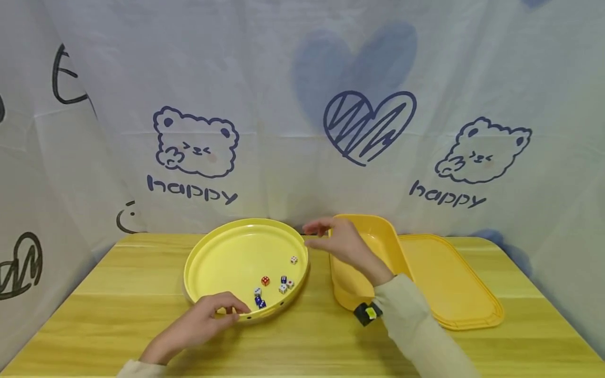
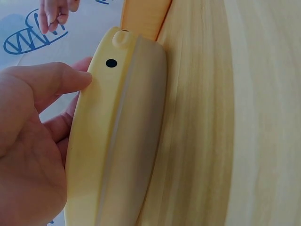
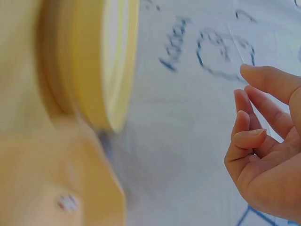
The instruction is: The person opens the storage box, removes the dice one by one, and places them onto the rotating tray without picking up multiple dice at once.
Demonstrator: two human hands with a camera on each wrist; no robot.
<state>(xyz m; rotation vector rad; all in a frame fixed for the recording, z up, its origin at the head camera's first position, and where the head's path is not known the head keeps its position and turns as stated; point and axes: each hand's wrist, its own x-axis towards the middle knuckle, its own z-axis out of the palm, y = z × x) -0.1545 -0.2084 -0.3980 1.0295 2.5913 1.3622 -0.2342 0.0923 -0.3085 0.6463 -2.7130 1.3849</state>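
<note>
A round yellow tray (image 1: 246, 247) lies on the table with several small dice on it: a red die (image 1: 266, 281), white dice (image 1: 283, 289) and blue dice (image 1: 262, 304). My left hand (image 1: 203, 320) grips the tray's near rim, thumb against the outer wall (image 2: 94, 141) and fingers over the edge. Between the tray and a deep orange-yellow box (image 1: 347, 294), my right hand (image 1: 345, 242) hovers near the box's left wall. Its fingers are loosely bent, thumb apart from the index finger, holding nothing. In the right wrist view a blurred white die (image 3: 67, 202) lies in the box.
Right of the box lies a flat orange-yellow lid (image 1: 454, 283), partly behind the right forearm. A black strap (image 1: 367, 313) hangs at the right wrist. The wooden table (image 1: 302, 346) ends at a white cloth backdrop (image 1: 274, 105) printed with hearts and bears.
</note>
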